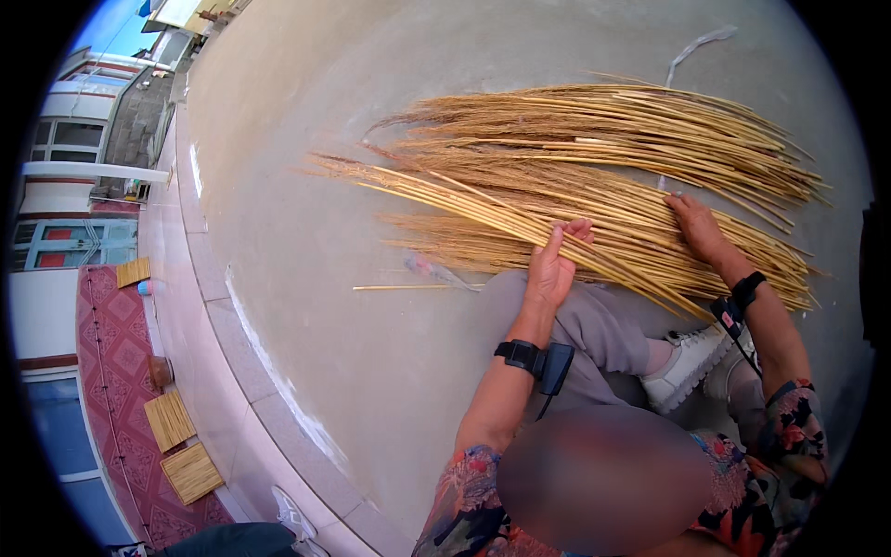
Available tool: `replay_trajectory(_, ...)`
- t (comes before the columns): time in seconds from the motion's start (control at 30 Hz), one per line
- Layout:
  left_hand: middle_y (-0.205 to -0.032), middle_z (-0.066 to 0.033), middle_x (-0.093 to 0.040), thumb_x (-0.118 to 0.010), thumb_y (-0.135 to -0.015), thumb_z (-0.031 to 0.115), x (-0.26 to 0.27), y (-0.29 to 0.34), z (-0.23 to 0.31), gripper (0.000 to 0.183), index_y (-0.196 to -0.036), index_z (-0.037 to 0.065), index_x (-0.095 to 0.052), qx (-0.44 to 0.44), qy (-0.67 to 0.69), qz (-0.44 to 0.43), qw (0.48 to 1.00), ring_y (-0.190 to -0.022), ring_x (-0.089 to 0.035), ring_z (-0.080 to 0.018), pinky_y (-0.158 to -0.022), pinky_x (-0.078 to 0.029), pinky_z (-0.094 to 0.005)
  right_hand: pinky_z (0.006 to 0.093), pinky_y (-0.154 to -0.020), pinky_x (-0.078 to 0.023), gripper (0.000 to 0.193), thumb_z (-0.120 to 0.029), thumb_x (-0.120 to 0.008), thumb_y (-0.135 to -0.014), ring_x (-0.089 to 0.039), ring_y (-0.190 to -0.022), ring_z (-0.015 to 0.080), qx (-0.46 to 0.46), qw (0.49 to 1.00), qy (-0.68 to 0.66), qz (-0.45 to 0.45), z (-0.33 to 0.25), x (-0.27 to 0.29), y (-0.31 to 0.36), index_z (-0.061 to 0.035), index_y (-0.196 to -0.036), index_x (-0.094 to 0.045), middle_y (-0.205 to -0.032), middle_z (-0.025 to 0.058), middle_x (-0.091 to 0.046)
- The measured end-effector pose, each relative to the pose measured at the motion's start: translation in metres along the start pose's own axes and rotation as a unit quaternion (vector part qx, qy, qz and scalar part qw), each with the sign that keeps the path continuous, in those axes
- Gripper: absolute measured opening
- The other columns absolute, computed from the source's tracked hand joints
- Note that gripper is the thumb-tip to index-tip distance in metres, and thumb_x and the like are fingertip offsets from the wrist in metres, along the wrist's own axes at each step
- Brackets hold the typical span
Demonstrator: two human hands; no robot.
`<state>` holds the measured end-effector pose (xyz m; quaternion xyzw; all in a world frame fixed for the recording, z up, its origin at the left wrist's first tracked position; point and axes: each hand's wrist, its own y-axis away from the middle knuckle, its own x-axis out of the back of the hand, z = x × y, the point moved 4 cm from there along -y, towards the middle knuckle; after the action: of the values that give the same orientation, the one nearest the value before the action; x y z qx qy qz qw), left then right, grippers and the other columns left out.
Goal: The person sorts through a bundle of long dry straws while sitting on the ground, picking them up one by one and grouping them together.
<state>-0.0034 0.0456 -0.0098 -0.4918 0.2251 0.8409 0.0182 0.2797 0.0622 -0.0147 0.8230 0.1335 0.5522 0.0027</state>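
A thin bunch of dry yellow straw stalks [483, 215] with brown feathery tips slants across my lap. My left hand [554, 265] is closed round its middle, palm turned up. Beneath it, a wide pile of the same stalks [613, 200] spreads over the ground, feathery ends to the left and bare ends to the right. My right hand [698, 227] rests on this pile with its fingers curled onto some stalks; exactly how many it grips is hidden. Just beyond lies another bundle [640, 116], with a pale tie near its middle.
A single stalk [399, 288] and a clear plastic scrap [434, 269] lie left of my knee. A strip of plastic [701, 42] is at the far side. Leftward runs a tiled ledge [218, 325] with woven straw mats [192, 472]; another person's shoe [292, 515] shows at lower left.
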Motion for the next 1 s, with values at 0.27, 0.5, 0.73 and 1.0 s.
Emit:
replay_trajectory(0.27, -0.111, -0.0178, -0.055, -0.046, -0.092, 0.016, -0.001, 0.005, -0.002, 0.016, -0.101, 0.003, -0.049, 0.01, -0.049, 0.025, 0.998, -0.114, -0.047, -0.0316, -0.099, -0.038, -0.0467, 0.0389, -0.089, -0.033, 0.035, -0.006, -0.046, -0.081, -0.045, -0.11, 0.0272, -0.009, 0.997, 0.078, 0.007, -0.013, 0.018, -0.01, -0.0091, -0.115, -0.049, -0.11, 0.0118, -0.051)
replay_trajectory(0.5, -0.112, -0.0159, -0.056, -0.045, -0.092, 0.016, 0.006, 0.009, 0.004, 0.012, -0.098, 0.007, -0.05, 0.013, -0.059, 0.034, 0.998, -0.116, -0.045, -0.0319, -0.1, -0.036, -0.0482, 0.037, -0.089, -0.033, 0.033, -0.006, -0.048, -0.08, -0.043, -0.111, 0.0244, 0.028, 0.991, 0.05, 0.122, -0.012, 0.025, -0.035, -0.0072, -0.113, -0.05, -0.114, 0.0101, -0.05)
replay_trajectory(0.73, -0.114, -0.0134, -0.055, -0.046, -0.092, 0.016, 0.002, 0.006, 0.001, 0.013, -0.099, 0.007, -0.051, 0.033, -0.061, 0.021, 0.997, -0.117, -0.045, -0.0285, -0.101, -0.035, -0.0469, 0.0359, -0.085, -0.034, 0.031, -0.011, -0.051, -0.079, -0.045, -0.106, 0.0215, -0.014, 0.992, 0.105, 0.072, -0.014, 0.001, -0.038, -0.0052, -0.109, -0.052, -0.111, 0.0068, -0.051)
replay_trajectory(1.0, -0.11, -0.0138, -0.057, -0.046, -0.092, 0.017, 0.0, 0.005, -0.001, 0.014, -0.099, 0.007, -0.052, 0.026, -0.07, 0.028, 0.997, -0.112, -0.049, -0.0284, -0.1, -0.036, -0.0461, 0.0371, -0.084, -0.036, 0.024, -0.009, -0.051, -0.076, -0.048, -0.1, 0.0248, -0.002, 0.993, -0.008, 0.118, -0.029, -0.013, -0.007, -0.0047, -0.099, -0.056, -0.099, 0.0103, -0.054)
